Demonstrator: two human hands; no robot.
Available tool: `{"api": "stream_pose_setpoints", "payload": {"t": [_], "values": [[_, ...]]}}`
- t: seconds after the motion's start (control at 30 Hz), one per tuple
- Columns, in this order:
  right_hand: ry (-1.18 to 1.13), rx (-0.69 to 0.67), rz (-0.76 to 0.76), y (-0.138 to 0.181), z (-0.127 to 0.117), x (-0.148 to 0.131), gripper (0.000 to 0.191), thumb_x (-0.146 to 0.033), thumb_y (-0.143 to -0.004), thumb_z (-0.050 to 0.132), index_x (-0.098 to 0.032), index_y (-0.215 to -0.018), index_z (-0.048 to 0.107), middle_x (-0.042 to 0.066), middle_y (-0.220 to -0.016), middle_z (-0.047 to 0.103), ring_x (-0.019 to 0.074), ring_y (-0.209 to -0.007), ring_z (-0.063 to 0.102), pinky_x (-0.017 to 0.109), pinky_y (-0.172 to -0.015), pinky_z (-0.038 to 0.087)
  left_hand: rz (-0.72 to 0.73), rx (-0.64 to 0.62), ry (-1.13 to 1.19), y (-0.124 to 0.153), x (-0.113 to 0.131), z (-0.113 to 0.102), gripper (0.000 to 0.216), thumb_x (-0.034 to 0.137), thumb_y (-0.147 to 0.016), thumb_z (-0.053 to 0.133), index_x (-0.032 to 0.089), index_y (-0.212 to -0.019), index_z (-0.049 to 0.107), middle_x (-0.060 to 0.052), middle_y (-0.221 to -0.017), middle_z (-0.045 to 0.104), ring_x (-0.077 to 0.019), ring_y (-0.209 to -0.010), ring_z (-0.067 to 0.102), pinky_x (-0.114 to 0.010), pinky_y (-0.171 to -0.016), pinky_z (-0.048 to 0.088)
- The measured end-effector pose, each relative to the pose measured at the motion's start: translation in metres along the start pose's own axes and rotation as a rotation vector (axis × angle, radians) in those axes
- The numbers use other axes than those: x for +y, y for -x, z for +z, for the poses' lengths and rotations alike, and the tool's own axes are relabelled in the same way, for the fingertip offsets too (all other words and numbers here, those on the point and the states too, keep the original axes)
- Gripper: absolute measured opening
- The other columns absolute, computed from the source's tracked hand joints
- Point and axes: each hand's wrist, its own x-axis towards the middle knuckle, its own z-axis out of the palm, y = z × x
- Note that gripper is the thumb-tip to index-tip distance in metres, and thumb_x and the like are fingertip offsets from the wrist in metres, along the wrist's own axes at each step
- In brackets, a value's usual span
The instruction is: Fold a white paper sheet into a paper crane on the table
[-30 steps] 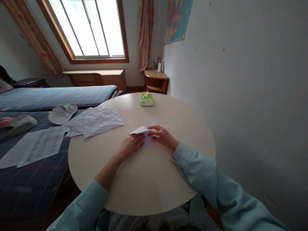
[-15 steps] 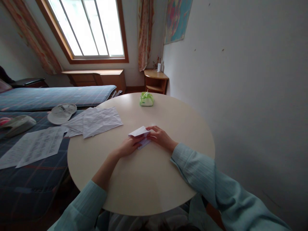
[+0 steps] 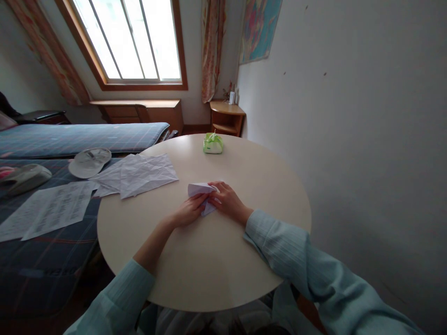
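A small piece of folded white paper (image 3: 199,189) is between my two hands, over the middle of the round table (image 3: 216,260). My left hand (image 3: 189,210) is closed on its near left side, fingers pressed on the paper. From the right, my right hand (image 3: 226,199) grips the paper's right edge, its fingertips close to the left hand's. One flap stands raised at the far side, and a lower corner points toward me below the fingers. The hands cover the centre of the paper, so the folds there are hidden.
Creased white sheets (image 3: 146,174) lie at the table's left edge. A green tissue pack (image 3: 213,143) stands at the far side. On the plaid bed (image 3: 52,260) at left are printed sheets (image 3: 52,207) and a white cap (image 3: 90,163). A wall (image 3: 366,163) rises at right.
My right hand has shifted slightly left, closer to the left hand. The paper's far flap now stands more upright, and its shape between the fingers has changed.
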Motion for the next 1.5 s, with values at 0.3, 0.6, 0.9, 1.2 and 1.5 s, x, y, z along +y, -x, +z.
{"api": "stream_pose_setpoints", "payload": {"t": [0.3, 0.6, 0.9, 1.2, 1.5], "values": [[-0.012, -0.016, -0.023, -0.001, -0.001, -0.004, 0.011, -0.020, -0.078, 0.054, -0.016, -0.084, 0.062, 0.012, -0.114, 0.052, 0.0218, -0.106, 0.043, 0.041, -0.087, 0.041, 0.039, -0.005, -0.007, 0.001, -0.003, 0.001, 0.062, 0.031, -0.075, 0.050, 0.009, -0.130, 0.032, -0.017, -0.135, 0.035, -0.0257, -0.124, 0.032, -0.039, -0.105, 0.022], [0.011, -0.035, -0.019, -0.004, -0.004, -0.010, 0.010, -0.016, -0.078, 0.052, -0.014, -0.079, 0.062, 0.013, -0.113, 0.052, 0.0219, -0.106, 0.044, 0.040, -0.088, 0.042, 0.056, 0.009, -0.001, 0.001, -0.003, 0.002, 0.062, 0.030, -0.074, 0.051, 0.007, -0.129, 0.033, -0.018, -0.133, 0.036, -0.0256, -0.123, 0.034, -0.038, -0.104, 0.024], [0.021, -0.066, -0.027, -0.006, -0.005, -0.005, 0.014, -0.015, -0.075, 0.055, -0.014, -0.087, 0.062, 0.012, -0.116, 0.051, 0.0235, -0.110, 0.040, 0.042, -0.091, 0.040, 0.069, 0.031, 0.000, 0.000, -0.003, 0.003, 0.061, 0.030, -0.073, 0.052, 0.013, -0.129, 0.034, -0.015, -0.131, 0.040, -0.0262, -0.119, 0.038, -0.039, -0.102, 0.027], [0.010, -0.068, -0.022, -0.004, -0.003, -0.006, 0.016, -0.016, -0.077, 0.053, -0.012, -0.090, 0.062, 0.012, -0.117, 0.050, 0.0239, -0.112, 0.039, 0.042, -0.093, 0.040, 0.016, -0.038, 0.006, 0.003, 0.002, -0.001, 0.092, 0.048, -0.057, 0.066, 0.010, -0.132, 0.030, -0.018, -0.137, 0.030, -0.0298, -0.125, 0.028, -0.039, -0.104, 0.023], [-0.005, -0.051, -0.011, -0.004, -0.006, -0.010, 0.017, -0.017, -0.079, 0.051, -0.013, -0.092, 0.061, 0.013, -0.116, 0.050, 0.0234, -0.110, 0.040, 0.042, -0.091, 0.041, 0.020, -0.031, 0.007, 0.004, 0.003, -0.002, 0.078, 0.052, -0.069, 0.055, 0.012, -0.132, 0.031, -0.016, -0.136, 0.032, -0.0281, -0.126, 0.028, -0.040, -0.104, 0.022]]}}
